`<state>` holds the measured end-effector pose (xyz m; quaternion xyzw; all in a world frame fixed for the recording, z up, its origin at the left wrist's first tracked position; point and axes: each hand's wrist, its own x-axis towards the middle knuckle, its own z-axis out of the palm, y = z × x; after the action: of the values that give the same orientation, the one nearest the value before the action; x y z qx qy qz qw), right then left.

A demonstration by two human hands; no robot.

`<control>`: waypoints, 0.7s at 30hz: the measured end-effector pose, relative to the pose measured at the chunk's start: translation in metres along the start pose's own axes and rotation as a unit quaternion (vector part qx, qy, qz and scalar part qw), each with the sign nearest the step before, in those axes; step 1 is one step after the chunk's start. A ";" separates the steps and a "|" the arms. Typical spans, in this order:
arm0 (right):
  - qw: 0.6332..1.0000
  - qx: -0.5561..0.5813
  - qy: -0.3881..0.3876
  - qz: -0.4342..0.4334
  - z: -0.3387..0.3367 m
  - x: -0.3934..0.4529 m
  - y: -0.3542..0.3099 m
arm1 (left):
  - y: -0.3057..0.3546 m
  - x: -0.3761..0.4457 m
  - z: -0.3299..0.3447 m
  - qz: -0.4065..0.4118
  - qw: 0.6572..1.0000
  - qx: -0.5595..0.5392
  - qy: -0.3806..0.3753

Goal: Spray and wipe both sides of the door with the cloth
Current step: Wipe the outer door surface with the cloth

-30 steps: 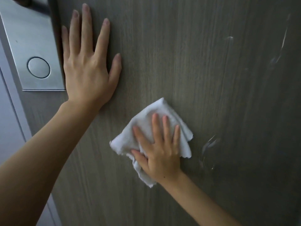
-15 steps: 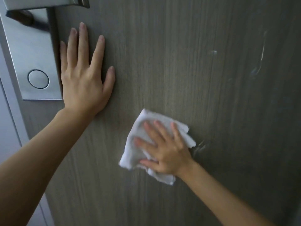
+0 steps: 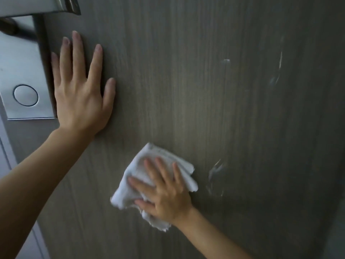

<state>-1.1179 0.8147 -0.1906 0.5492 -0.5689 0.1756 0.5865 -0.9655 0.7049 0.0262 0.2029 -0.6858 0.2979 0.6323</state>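
Grey wood-grain door (image 3: pixel 186 81), streaked wet; left hand (image 3: pixel 80 98) flat on it, right hand (image 3: pixel 166 195) spread on white cloth (image 3: pixel 160 152).

metal lock plate (image 3: pixel 24 71) below silver lever handle (image 3: pixel 37 5)

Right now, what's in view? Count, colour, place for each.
door: one, grey-brown woodgrain, fills the view
wet streaks: several, pale, right part of the door
cloth: one, white, flat on the door, lower centre
lock plate: one, silver, left edge, with a round button
handle: one, silver, top left
left hand: flat on the door beside the lock plate
right hand: fingers spread, pressing the cloth to the door
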 end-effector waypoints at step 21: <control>0.973 0.015 0.064 0.219 -0.044 0.023 0.159 | 0.112 0.005 0.025 0.172 0.980 -0.059 -0.082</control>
<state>-1.2228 0.8956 -0.0895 0.4071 -0.6341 0.3430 0.5609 -1.0582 0.7714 0.0136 0.0679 -0.7763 0.3436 0.5241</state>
